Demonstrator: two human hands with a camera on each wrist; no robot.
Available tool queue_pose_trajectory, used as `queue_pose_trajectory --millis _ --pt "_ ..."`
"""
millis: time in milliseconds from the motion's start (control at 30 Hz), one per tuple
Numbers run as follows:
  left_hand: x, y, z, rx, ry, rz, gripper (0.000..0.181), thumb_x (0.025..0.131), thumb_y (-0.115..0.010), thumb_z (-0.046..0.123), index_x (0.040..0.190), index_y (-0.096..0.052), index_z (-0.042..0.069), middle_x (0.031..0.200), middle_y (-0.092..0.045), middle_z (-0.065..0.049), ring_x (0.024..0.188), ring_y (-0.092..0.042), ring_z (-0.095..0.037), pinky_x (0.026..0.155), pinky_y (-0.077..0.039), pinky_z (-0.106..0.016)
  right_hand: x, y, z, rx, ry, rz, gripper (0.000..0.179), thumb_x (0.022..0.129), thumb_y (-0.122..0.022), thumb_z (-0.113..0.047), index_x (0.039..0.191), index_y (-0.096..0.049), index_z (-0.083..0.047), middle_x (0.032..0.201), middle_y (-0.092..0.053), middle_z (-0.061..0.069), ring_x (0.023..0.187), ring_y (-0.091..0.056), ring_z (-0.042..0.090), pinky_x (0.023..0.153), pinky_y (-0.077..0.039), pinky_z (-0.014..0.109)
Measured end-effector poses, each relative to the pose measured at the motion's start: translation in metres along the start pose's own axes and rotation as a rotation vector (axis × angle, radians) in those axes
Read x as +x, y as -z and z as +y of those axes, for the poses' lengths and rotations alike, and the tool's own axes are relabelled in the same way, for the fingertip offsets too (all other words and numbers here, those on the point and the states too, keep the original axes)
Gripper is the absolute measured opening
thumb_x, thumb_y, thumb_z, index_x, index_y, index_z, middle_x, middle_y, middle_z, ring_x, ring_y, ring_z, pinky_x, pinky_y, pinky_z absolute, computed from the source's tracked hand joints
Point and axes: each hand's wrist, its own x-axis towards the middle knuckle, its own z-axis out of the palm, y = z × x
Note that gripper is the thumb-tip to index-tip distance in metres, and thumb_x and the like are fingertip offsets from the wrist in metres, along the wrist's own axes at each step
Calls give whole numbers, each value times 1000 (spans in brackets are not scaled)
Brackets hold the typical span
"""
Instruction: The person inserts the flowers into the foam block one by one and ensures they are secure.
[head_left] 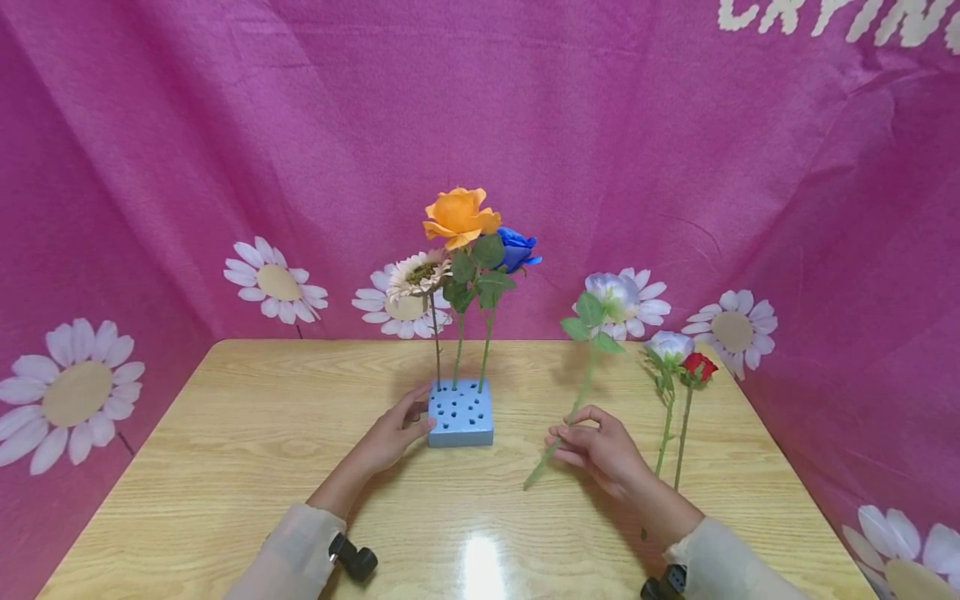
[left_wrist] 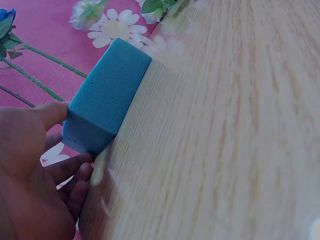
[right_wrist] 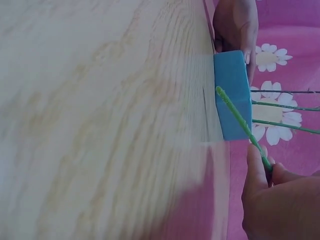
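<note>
A light-blue foam block (head_left: 461,437) with several holes in its top stands on the table. My left hand (head_left: 388,435) holds its left side, thumb by the front corner and fingers toward the back. An orange rose (head_left: 459,218), a blue rose (head_left: 517,251) and a cream gerbera-like flower (head_left: 422,275) stand upright in the block's rear holes. To the right, my right hand (head_left: 606,454) pinches the green stem of a pale lilac-white flower (head_left: 613,293), tilted with its bloom up and away. In the right wrist view, the bare stem end (right_wrist: 220,92) shows in front of the block.
Another pale lilac-white flower (head_left: 670,344) and a red rose (head_left: 700,367) lie on the wooden table (head_left: 247,433), right of my right hand and partly behind my forearm. A pink cloth (head_left: 360,125) printed with white daisies hangs behind the table and along both sides.
</note>
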Motion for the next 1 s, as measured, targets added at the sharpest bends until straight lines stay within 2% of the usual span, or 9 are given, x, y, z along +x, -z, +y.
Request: queue_pose_trajectory --millis 267,433,700,1000 --pt "0 0 0 -5 -8 1 65 106 -59 27 164 -30 17 157 -46 -20 144 -42 -44 121 -29 -60 6 -14 -3 -58 44 1 9 103 -56 4 101 -49 -1 109 -74 21 97 -76 22 86 -62 36" --pt "0 0 0 -11 -10 0 65 106 -59 26 164 -30 17 157 -46 -20 145 -41 -43 121 -29 -60 10 -24 -6 -79 81 -5 13 100 -60 6 98 -50 -1 100 -76 16 94 -76 22 86 -62 37" --pt "1 -1 0 -18 -6 1 65 106 -60 27 164 -30 17 156 -48 -20 145 -41 -43 122 -29 -59 11 -37 -14 -87 126 -28 15 99 -62 7 95 -51 -3 98 -77 14 93 -76 20 85 -62 37" --pt "1 -1 0 -13 3 3 65 106 -59 27 164 -30 18 156 -47 -18 145 -42 -41 122 -29 -58 13 -51 -20 -107 184 -12 14 97 -65 7 95 -54 -1 93 -77 11 92 -77 23 87 -62 40"
